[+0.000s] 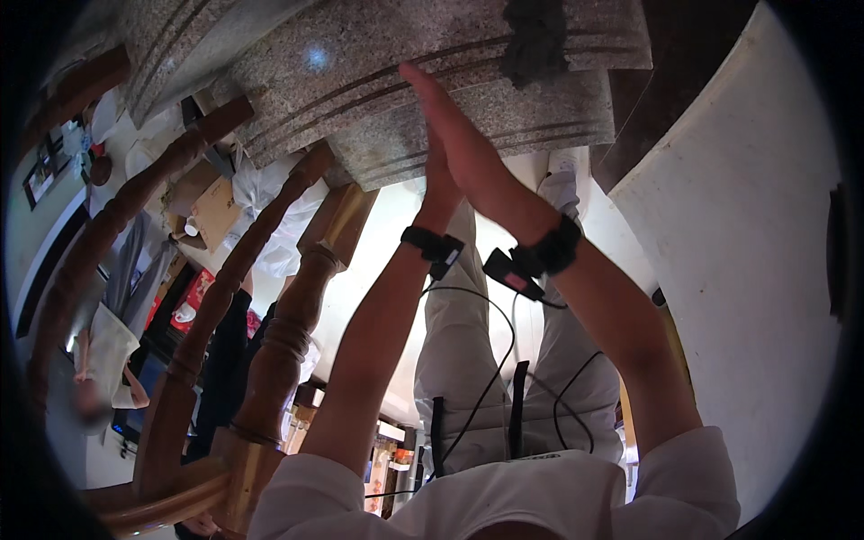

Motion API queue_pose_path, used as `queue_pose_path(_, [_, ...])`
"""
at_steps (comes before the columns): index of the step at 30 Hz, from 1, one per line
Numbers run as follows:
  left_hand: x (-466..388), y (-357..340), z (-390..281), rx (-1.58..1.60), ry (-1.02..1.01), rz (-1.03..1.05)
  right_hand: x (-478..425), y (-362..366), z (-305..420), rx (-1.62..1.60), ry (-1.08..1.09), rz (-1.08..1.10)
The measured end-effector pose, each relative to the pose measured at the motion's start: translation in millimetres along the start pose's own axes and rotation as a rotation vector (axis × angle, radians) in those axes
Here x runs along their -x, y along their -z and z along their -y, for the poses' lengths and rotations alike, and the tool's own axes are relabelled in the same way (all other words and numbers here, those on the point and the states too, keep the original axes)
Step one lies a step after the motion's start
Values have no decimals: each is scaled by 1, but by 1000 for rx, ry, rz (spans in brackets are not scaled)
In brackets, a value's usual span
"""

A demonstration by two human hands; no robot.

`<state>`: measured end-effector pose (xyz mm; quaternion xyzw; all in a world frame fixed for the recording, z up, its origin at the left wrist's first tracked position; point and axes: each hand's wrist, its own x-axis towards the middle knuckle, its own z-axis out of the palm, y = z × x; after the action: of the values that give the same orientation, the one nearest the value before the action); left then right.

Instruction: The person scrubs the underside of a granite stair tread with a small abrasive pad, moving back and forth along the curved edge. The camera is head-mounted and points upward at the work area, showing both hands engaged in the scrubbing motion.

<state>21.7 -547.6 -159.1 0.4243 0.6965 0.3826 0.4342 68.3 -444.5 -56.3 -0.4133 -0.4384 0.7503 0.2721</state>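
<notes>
My left hand and my right hand meet palm to palm in front of me, flat and stretched out. Nothing shows between them, and the right hand hides much of the left one's fingers. Black straps with small dark devices circle both wrists: one strap on the left, another strap on the right. Thin black cables hang from the devices. Beyond my fingertips are speckled stone stair steps with dark grooved edges. A crumpled dark cloth lies over a step edge.
A turned wooden newel post and balusters stand on the left. Behind them are a cardboard box, plastic bags and a person in a light top. A white wall rises on the right.
</notes>
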Motion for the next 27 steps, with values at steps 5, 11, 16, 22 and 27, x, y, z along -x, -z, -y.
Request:
queue_pose_path(5, [-23, 58, -26, -234, -282, 70, -21, 64, 7, 811, 361, -187])
queue_pose_path(11, [-147, 82, -30, -519, -469, -174, -72, 161, -58, 1664, 369, -479])
queue_pose_path(16, [-196, 30, -27, -695, -503, -213, -80, 162, -58, 1647, 401, -332])
queue_pose_path(22, [-205, 4, -24, -793, -491, -147, -120, 191, -30, 1750, 457, -276])
queue_pose_path(27, [-200, 8, -26, -754, -421, -97, -150, 208, -8, 1725, 573, -193])
